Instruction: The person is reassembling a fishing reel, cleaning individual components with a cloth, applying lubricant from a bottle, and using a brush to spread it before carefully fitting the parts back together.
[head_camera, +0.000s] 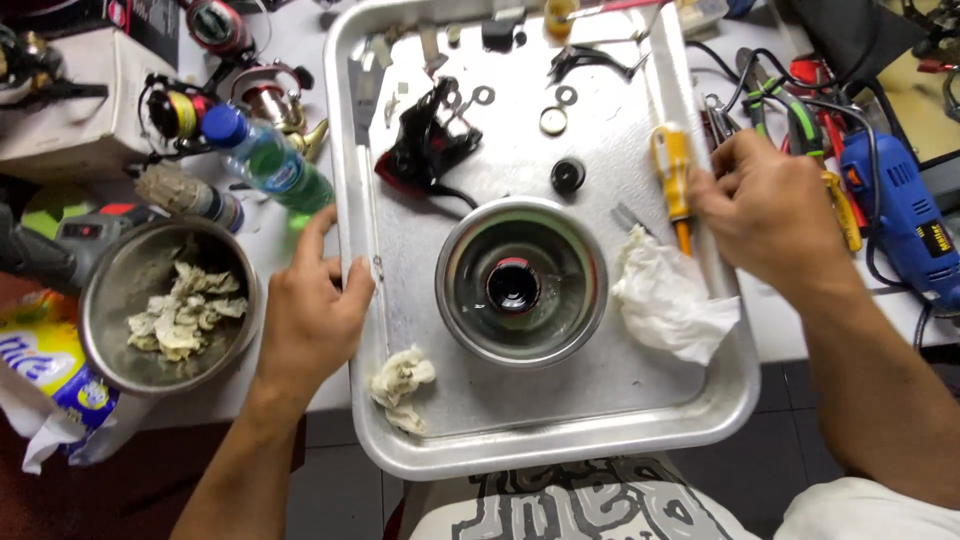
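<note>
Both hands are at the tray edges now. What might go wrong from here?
1. The metal tray juts past the table edge toward the lap; a shove from the left hand may tip it.
2. The steel bowl seems to hold liquid around a dark part; a jolt might slosh it.
3. The right hand reaches beside the yellow screwdriver; small washers might scatter.

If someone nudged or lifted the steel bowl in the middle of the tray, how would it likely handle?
The steel bowl looks rigid and thin-walled, so probably light. It sits on the smooth metal tray, so a push would likely make it slide. It seems to hold clear liquid around a dark part; lifting fast could slosh it.
</note>
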